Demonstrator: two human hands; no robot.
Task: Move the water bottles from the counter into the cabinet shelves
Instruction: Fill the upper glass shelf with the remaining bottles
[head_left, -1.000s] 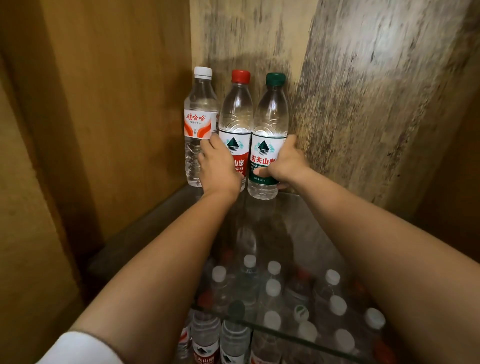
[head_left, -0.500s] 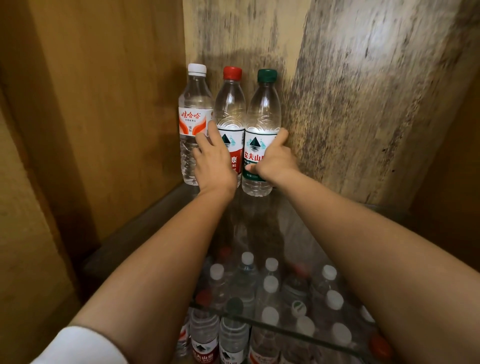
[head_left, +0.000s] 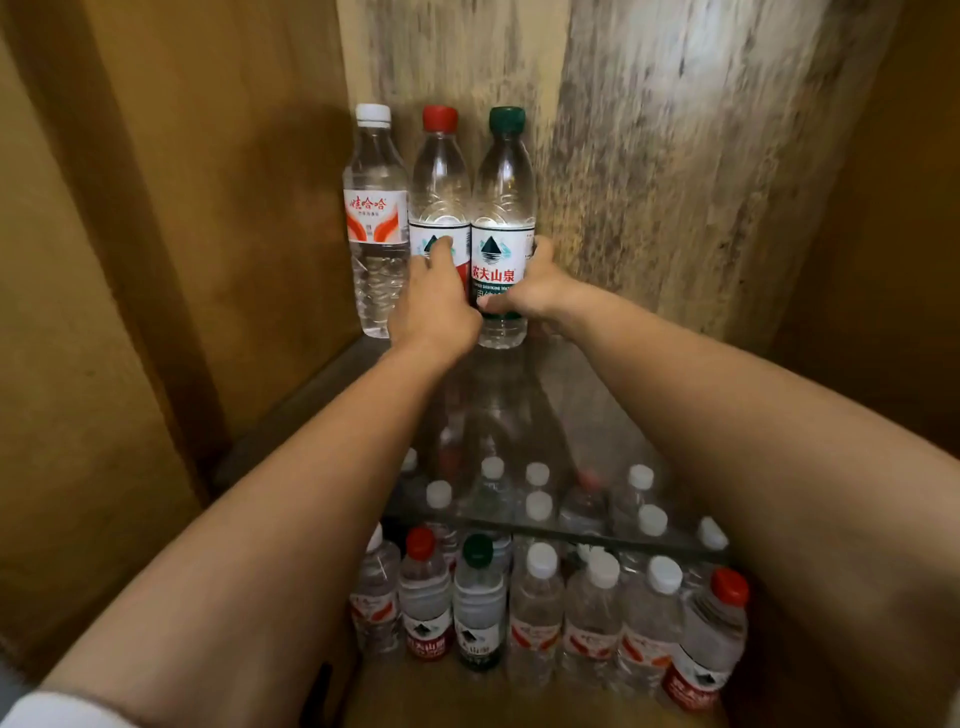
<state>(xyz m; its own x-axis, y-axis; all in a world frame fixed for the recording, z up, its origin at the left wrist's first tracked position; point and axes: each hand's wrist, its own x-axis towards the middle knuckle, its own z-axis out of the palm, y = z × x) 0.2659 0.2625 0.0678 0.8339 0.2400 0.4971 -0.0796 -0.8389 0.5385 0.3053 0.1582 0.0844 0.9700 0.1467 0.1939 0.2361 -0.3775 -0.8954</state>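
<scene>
Three clear water bottles stand upright in a row at the back of a glass shelf (head_left: 332, 389): a white-capped bottle (head_left: 375, 208) on the left, a red-capped bottle (head_left: 439, 176) in the middle, a green-capped bottle (head_left: 503, 208) on the right. My left hand (head_left: 432, 306) grips the lower body of the red-capped bottle and hides its base. My right hand (head_left: 524, 291) wraps around the green-capped bottle at its label, thumb across the front.
Wooden cabinet walls close in on the left (head_left: 182, 208) and the rough back right (head_left: 675, 182). Below the glass shelf, several more bottles (head_left: 535, 613) stand packed on the lower shelf. The front part of the glass shelf holds no bottles.
The view has tilted down, showing more of the lower shelf. My left hand has slid right, off the white-capped bottle's side and onto the red-capped one. The three bottles stay in place.
</scene>
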